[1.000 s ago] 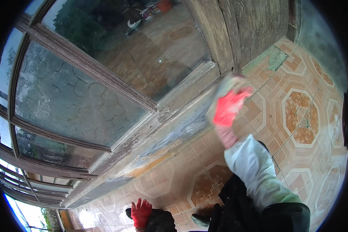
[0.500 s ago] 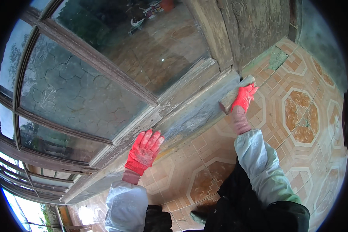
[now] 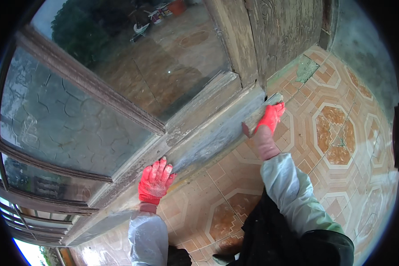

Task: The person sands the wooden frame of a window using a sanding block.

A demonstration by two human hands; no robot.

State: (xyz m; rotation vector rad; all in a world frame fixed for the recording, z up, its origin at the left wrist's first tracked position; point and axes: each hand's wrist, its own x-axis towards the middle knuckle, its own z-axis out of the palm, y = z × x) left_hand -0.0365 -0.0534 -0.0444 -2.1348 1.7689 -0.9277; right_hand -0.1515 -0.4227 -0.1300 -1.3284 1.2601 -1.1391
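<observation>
My right hand (image 3: 269, 119), in a red glove, is wrapped over a long grey-brown block (image 3: 254, 118) with a reddish end. The block lies against the right part of the low, grey, worn base panel (image 3: 217, 137) under the window frame. My palm hides part of it, and its underside cannot be seen. My left hand (image 3: 155, 182), also in a red glove, dusted white, rests with its fingers stretched out on the wooden bottom rail and the panel's upper edge. Nothing is held in it.
Weathered wooden framing (image 3: 199, 108) with peeling paint surrounds dark, reflecting glass panes (image 3: 119, 66) on the left. A carved wooden panel (image 3: 288, 31) stands at the upper right beside a greenish wall (image 3: 363, 48). Patterned tiles (image 3: 297, 133) cover the floor, with a greenish patch (image 3: 307, 70) near the wall.
The view has shifted, so the frame sits lower and further left. My left hand lies slightly further right along the rail. My right hand keeps the block at about the same spot.
</observation>
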